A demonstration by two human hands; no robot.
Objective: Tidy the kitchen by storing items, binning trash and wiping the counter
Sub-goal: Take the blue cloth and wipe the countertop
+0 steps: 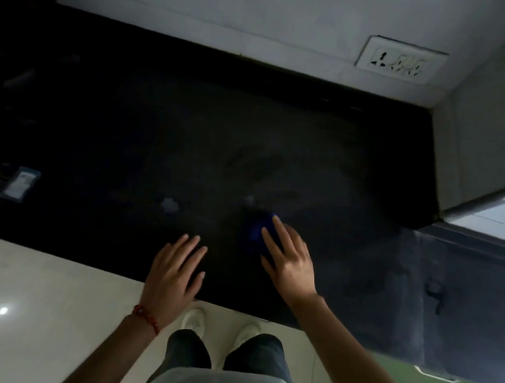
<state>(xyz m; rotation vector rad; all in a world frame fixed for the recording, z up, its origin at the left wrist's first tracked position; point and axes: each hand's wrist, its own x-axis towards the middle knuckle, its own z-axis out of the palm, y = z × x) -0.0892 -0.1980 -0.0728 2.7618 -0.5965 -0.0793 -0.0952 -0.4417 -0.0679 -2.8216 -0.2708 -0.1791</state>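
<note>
While left hand (172,272) rests, blue cloth (257,233) lies under right hand (289,257).

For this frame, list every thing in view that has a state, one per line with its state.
Right hand: fingers straight, pressing on the blue cloth.
Blue cloth: bunched, on the counter, partly under the fingers.
Left hand: open, flat at the counter's front edge, holding nothing.
Black counter: pale smears and a whitish spot showing.
Wall socket: nothing plugged in.
</note>
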